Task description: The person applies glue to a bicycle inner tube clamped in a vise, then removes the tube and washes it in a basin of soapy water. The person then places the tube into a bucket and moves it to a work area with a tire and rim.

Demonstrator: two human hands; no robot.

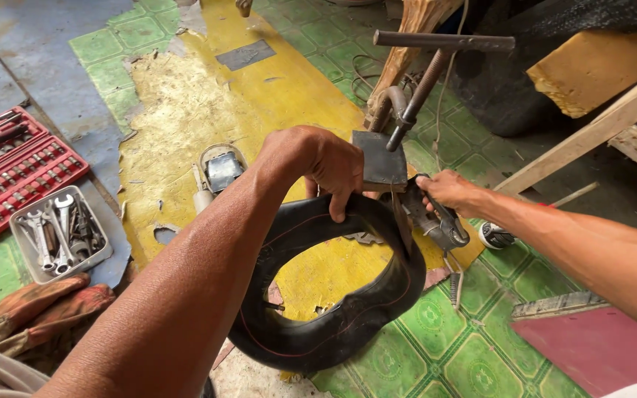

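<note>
A grey tray [23, 259] holds wrenches; a red case [9, 173] holds sockets. The left hand [326, 166] grips the inner tube [348, 317] under the press plate [379, 163]. The right hand [447, 191] closes on the clamp [444, 225].

Inner tube [333, 295] sits centre on the floor [436, 346], its top edge under the press plate [380, 161] of the screw clamp [418, 96] behind it; left hand [318, 166] on the tube's top, right hand [447, 193] just right of the plate. Far left: socket set [12, 169], with the tray of wrenches [60, 236] in front of it and gloves [38, 306] nearer still.
</note>
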